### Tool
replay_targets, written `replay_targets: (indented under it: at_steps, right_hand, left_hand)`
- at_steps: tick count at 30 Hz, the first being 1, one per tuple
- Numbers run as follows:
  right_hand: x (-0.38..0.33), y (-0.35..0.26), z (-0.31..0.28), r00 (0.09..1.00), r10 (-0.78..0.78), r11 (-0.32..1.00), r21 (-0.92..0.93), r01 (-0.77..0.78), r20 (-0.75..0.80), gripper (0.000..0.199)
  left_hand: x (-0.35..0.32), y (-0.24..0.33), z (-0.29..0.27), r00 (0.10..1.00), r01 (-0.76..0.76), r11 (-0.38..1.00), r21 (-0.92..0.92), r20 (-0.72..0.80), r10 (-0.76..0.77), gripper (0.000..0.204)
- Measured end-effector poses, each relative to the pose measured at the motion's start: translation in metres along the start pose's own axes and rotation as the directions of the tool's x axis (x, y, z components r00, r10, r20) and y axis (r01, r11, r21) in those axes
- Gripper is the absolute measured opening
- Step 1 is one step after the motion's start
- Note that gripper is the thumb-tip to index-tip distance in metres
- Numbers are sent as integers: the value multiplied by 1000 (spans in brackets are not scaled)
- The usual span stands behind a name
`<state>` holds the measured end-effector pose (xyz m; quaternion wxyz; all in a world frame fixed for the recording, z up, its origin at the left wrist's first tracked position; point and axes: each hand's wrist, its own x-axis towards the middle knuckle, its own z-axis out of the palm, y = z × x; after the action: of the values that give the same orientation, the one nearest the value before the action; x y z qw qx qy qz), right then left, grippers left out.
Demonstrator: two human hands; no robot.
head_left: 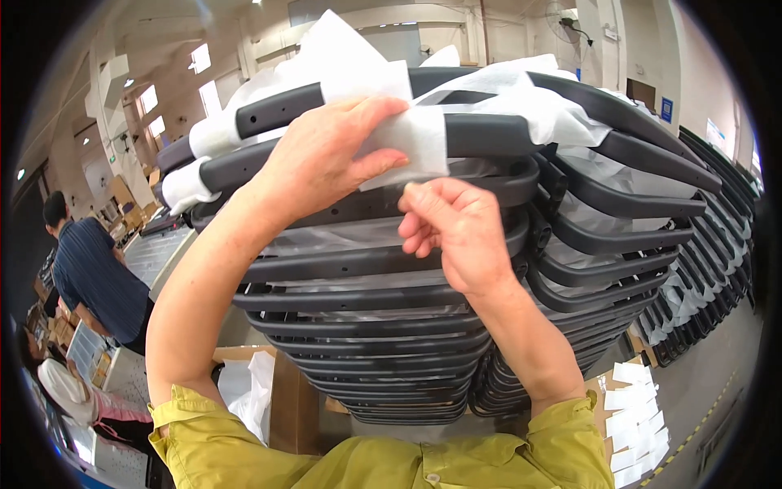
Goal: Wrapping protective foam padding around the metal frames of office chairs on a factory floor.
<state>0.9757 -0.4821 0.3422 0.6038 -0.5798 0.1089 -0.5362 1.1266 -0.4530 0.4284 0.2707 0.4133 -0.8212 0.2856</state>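
My left hand (330, 159) is closed over a white foam sheet (419, 147) that lies around the upper black tube frame (489, 134). Its thumb presses the sheet's front face while the fingers reach over the top. Just below and right of the sheet's lower edge, my right hand (460, 232) is curled, with thumb and forefinger pinched together. Whatever may be between those fingertips is too small to make out. More white wrapping (562, 114) drapes over the frame to the right, and another piece (189, 186) covers its left end.
Below are several stacked black frames (366, 330), with further stacks (692, 285) at right. An open cardboard box (295, 407) with white sheets stands at lower left. White labels or cards (639, 420) lie at lower right. Two people (102, 277) work at tables on the left.
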Motion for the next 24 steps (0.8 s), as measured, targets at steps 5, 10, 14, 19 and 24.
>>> replay_targets:
  at_steps: [5,10,14,19,24]
  right_hand:
    - [8,-17,21,992,-13,997,68,21,-125,20]
    - [10,-25,16,989,67,985,164,-46,-128,18]
    - [12,-28,18,981,119,974,210,-86,-151,18]
    - [15,-32,6,977,194,953,254,-165,-94,20]
    - [8,-33,15,987,135,973,199,-115,-92,46]
  left_hand:
    - [-9,-6,12,986,-77,994,78,-144,87,43]
    - [-10,6,5,993,-85,995,45,-72,89,55]
    - [-11,2,11,985,-123,990,71,-111,131,57]
    - [-2,5,35,881,-84,996,-5,-468,72,39]
    - [-6,1,31,875,-57,998,-32,-483,34,34]
